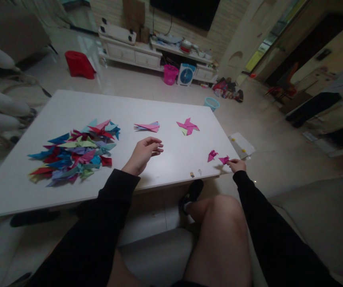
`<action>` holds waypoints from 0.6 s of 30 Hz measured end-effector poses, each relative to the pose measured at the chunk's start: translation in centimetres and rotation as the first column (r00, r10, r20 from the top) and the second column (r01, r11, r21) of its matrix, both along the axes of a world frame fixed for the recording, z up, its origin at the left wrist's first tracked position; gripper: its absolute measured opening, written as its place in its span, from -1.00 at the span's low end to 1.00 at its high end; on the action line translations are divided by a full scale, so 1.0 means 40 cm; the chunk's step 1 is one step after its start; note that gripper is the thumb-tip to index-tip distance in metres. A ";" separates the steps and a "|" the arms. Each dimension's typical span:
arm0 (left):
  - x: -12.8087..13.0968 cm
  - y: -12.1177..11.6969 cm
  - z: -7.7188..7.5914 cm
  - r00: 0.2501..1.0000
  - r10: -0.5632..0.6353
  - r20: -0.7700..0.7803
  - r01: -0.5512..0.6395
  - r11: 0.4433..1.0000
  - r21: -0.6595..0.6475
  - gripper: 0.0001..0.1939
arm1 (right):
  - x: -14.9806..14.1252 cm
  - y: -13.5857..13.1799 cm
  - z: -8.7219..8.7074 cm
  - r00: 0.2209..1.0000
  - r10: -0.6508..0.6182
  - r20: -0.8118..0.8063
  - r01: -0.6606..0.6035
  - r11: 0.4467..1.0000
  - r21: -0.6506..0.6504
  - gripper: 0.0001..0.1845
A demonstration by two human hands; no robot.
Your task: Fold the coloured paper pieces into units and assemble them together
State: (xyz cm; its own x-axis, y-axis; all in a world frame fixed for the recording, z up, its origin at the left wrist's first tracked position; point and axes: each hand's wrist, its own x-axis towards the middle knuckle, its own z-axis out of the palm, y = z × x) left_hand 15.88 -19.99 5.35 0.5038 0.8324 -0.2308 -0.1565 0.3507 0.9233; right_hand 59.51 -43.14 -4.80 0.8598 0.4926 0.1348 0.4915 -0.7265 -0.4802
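Pale floor tiles (123,83) surround a long white table (147,107), at which the person sits. At its near right corner, the right hand (238,164) pinches a small magenta paper piece (224,160) between thumb and fingertips; whether the piece bears on the tabletop or is just above it, I cannot tell. So small a folded shape probably asks for a light grip on its firmest fold, with the pointed ends left free, since squeezing could flatten them or add stray creases. Resting the wrist near the table edge would likely steady those fingers.

Just beside it lies another magenta piece (212,155), close enough that a careless knuckle might nudge it, so a careful approach from the edge side seems wise. Two tiny items (192,174) lie farther left along the near edge, too small to make out.

The left hand (143,155) hangs over the middle of the table, fingers loosely bent and apart, with nothing visible in its grasp. Beyond it are a narrow stack of folded strips (147,126) and, to the right, a pink pinwheel shape (188,126) with a pale green part. To the left spreads a heap of many-coloured folded paper (75,151); keeping the left sleeve (117,187) clear of it would avoid dragging loose pieces. Farther out, a blue fan (186,75) stands beside a pink bin (170,74).
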 end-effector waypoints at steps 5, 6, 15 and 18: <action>-0.007 0.000 -0.001 0.999 -0.014 -0.037 0.015 1.000 0.010 -0.88 | 0.008 0.029 -0.064 0.996 -0.071 -0.045 0.069 0.997 -0.036 -0.76; -0.008 0.001 -0.002 0.999 -0.011 -0.040 0.011 1.000 0.012 -0.88 | 0.009 0.036 -0.069 0.996 -0.073 -0.051 0.071 0.997 -0.040 -0.77; -0.010 0.009 -0.006 0.999 0.001 -0.046 0.000 1.000 0.016 -0.88 | -0.021 0.080 -0.052 0.996 -0.059 -0.064 0.057 0.998 -0.041 -0.81; -0.010 0.008 -0.004 0.999 -0.002 -0.049 0.002 1.000 0.016 -0.89 | -0.039 0.077 -0.017 0.997 -0.055 -0.055 0.053 0.998 -0.047 -0.84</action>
State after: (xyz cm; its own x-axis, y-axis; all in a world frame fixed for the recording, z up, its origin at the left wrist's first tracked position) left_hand 15.47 -19.67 5.21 0.4940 0.8352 -0.2418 -0.1108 0.3362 0.9352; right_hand 57.95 -40.07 -5.50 0.8907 0.4500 0.0643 0.4245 -0.7729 -0.4717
